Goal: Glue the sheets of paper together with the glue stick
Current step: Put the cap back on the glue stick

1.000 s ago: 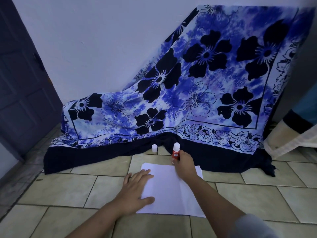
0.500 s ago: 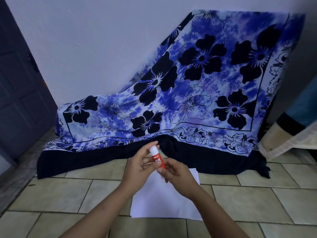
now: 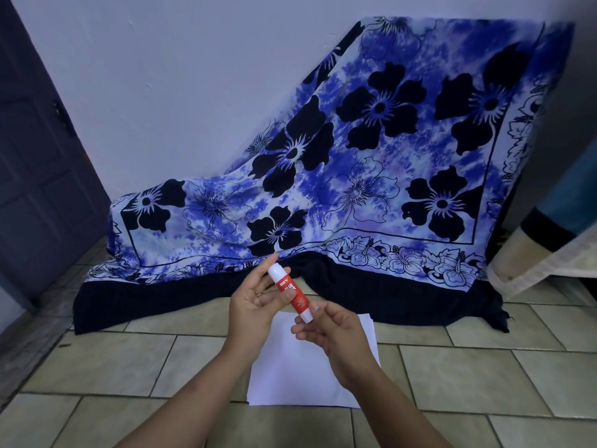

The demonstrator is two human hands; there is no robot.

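Note:
A red glue stick (image 3: 293, 295) with white ends is held tilted in the air between both hands, above the floor. My left hand (image 3: 253, 307) pinches its upper white end with thumb and fingers. My right hand (image 3: 336, 334) grips its lower white end. Under the hands a small stack of white paper sheets (image 3: 290, 376) lies flat on the tiled floor, its far part hidden by my hands. I cannot tell whether the white upper end is a cap fully seated.
A blue floral cloth (image 3: 355, 189) drapes from the wall down to the floor just beyond the paper. A dark door (image 3: 35, 189) stands at the left. A striped fabric-covered object (image 3: 542, 253) sits at the right. Beige floor tiles (image 3: 484, 376) surround the paper.
My left hand lifted off the paper and came up to the glue stick's top. My right hand raised the stick from the paper's far edge. The small white cap is gone from the floor.

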